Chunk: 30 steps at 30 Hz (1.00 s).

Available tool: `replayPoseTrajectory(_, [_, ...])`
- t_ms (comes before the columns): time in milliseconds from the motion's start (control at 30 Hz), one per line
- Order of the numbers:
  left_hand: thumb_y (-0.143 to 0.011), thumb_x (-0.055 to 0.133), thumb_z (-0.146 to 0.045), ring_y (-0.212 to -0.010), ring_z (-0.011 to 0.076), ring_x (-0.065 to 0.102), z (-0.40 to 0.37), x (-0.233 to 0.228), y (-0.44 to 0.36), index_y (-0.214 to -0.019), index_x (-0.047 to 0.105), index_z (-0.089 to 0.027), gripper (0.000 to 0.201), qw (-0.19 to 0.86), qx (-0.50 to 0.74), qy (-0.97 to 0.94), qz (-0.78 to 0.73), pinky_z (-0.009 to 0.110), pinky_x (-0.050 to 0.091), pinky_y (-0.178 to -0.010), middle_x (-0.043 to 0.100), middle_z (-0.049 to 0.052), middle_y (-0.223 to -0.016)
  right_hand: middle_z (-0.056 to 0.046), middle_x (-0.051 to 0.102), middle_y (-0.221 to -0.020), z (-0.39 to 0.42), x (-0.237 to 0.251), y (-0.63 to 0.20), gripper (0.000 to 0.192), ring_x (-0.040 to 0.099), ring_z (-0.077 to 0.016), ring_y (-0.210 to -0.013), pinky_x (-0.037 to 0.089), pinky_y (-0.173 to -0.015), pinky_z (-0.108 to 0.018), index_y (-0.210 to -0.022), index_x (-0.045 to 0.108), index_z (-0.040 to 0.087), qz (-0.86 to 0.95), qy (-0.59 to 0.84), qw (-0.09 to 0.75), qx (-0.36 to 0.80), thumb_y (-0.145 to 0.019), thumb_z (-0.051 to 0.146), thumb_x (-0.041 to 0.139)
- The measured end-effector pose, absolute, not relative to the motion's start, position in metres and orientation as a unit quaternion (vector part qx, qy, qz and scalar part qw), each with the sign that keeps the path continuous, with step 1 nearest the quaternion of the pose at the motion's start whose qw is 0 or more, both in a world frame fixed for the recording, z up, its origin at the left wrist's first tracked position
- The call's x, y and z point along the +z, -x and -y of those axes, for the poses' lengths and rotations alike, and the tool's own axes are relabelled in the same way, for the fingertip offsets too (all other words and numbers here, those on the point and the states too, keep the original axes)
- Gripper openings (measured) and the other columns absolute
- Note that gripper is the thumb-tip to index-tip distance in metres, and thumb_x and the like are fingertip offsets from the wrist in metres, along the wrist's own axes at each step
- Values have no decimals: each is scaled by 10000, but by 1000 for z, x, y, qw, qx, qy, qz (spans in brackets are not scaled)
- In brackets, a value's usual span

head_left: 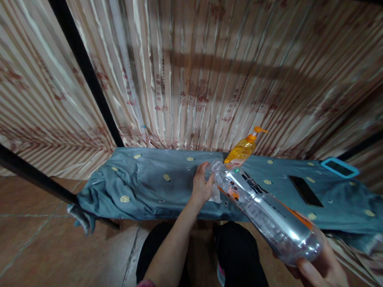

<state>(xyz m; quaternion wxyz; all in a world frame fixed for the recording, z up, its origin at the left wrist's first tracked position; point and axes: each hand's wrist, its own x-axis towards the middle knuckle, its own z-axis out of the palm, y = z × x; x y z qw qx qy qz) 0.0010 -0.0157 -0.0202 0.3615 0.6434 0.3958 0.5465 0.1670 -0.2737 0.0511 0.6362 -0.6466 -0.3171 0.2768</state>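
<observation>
A large clear plastic bottle (262,212) with an orange and dark printed label is held slantwise in front of me. Its neck points up and left, its base down and right. The fingers of my left hand (202,185) are closed at the bottle's neck. My right hand (323,267) grips the base from below and the right side. Just behind the neck, a pump bottle (241,150) of yellow liquid with an orange pump top stands on the cloth. Something small and white (216,195) shows below the neck; its kind is unclear.
A grey-green cloth with yellow pineapple prints (142,180) covers the narrow surface. On the right lie a dark phone (305,191) and a blue-framed object (339,168). Black metal posts (85,72) stand at the left, before a striped curtain (194,75). My knees are close below the front edge.
</observation>
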Motion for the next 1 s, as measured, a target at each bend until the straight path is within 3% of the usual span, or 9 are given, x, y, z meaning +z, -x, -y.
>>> replayPoseTrajectory(200, [-923,656,-254,-1338,314,692,16,-19,-1,-1308,656,-202,389,363,542,-644,-399,538,520,-1228,735,152,-1400,-90,560,-1634,272,58,-160,801,459,-394,-1567,423,-1232,-408,-1499,611,295,328,645,637,267,-813,611,877])
replayPoseTrajectory(367, [-919,666,-252,-1339,313,689,16,-17,0,-1302,664,-210,386,362,543,-644,-399,535,523,-1225,735,143,-1399,-103,610,-1579,272,59,-161,795,518,-414,-1518,514,-1154,-425,-1515,605,295,333,651,627,268,-827,604,857])
replayPoseTrajectory(667, [-928,675,-255,-1319,307,696,16,-19,-1,-1297,677,-225,371,357,548,-642,-400,533,534,-1209,744,127,-1385,-96,583,-1621,274,48,-173,760,484,-414,-1547,538,-1140,-431,-1509,609,301,363,657,615,243,-848,592,846])
replayPoseTrajectory(1000, [-948,668,-264,-1334,317,693,16,-20,0,-1320,665,-204,377,355,547,-648,-393,532,528,-1215,730,152,-1407,-88,517,-1675,273,56,-166,806,411,-389,-1598,341,-1293,-442,-1524,570,305,349,653,618,262,-842,640,839])
